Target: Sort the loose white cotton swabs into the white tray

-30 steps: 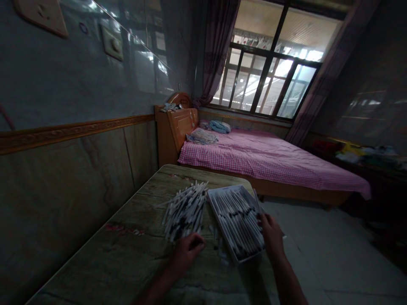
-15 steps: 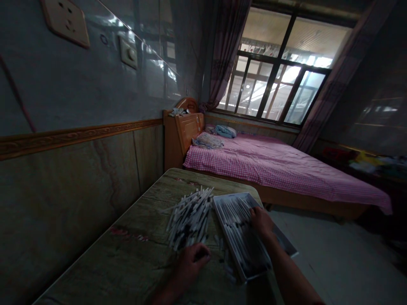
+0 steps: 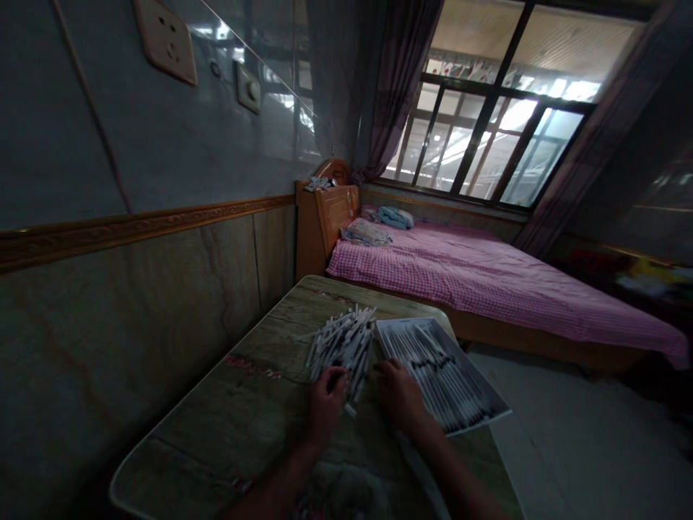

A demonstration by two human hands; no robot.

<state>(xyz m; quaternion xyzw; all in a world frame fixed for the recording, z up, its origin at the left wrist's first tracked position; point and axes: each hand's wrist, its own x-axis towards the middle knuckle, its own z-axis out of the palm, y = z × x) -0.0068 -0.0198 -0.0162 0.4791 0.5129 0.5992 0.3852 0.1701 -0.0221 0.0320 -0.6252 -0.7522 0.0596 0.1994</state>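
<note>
A loose pile of thin white pen-like sticks (image 3: 342, 341) lies on the marble-patterned table (image 3: 238, 419). Right of it sits a flat white tray (image 3: 490, 404) filled with the same sticks laid in rows. My left hand (image 3: 326, 403) rests at the near end of the pile, fingers curled down onto the sticks. My right hand (image 3: 398, 396) lies on the table between pile and tray, at the tray's near left edge, fingers bent. What either hand grips is too dark to make out.
The table stands against a tiled wall (image 3: 135, 274) on the left. Beyond it is a bed with a pink checked cover (image 3: 487, 285) and a wooden headboard (image 3: 325, 217). A barred window (image 3: 487, 144) is behind. Bare floor (image 3: 568, 433) lies to the right.
My right hand has left the tray's sticks and come left to the gap between tray and pile. My left hand moved up onto the pile's near end. The view shifted.
</note>
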